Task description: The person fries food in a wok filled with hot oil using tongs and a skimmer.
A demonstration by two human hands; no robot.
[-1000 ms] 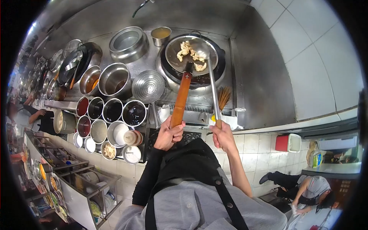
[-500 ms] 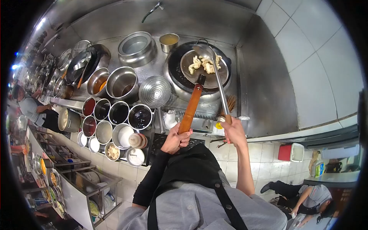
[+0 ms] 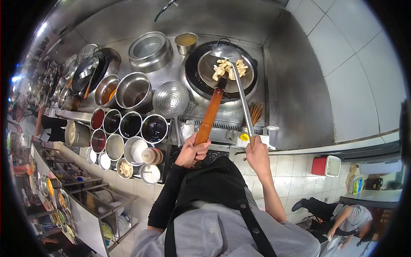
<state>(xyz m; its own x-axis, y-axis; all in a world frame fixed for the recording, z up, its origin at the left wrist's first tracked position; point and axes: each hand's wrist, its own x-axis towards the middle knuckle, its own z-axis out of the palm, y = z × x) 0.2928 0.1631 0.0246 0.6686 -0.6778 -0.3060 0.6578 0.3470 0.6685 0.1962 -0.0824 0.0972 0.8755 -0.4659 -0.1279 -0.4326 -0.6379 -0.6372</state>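
Note:
My left hand [image 3: 192,152] is closed round the wooden handle [image 3: 210,115] of a wok [image 3: 206,64], which sits over the round burner at the back right. Pale, lumpy pieces of food [image 3: 227,70] lie in the wok; I cannot tell their kind. Closed on the long metal shaft's lower end, my right hand [image 3: 258,158] grips a ladle [image 3: 241,92]. The ladle's bowl is at the far side of the wok, just beyond the food. Between the two hands and the burner stands a bamboo brush [image 3: 255,112], near a yellow-capped container [image 3: 244,136].
Left of the wok lies a perforated strainer [image 3: 171,98]. Metal pots [image 3: 134,91] and several seasoning tins [image 3: 155,128] stand further left. A tap [image 3: 165,10] juts out above the back. Other people, one a seated person [image 3: 349,220], are at the sides.
The ladle's bowl has shifted slightly left and its shaft now stands more upright. My right hand has moved a little lower. The food pieces lie bunched differently in the wok.

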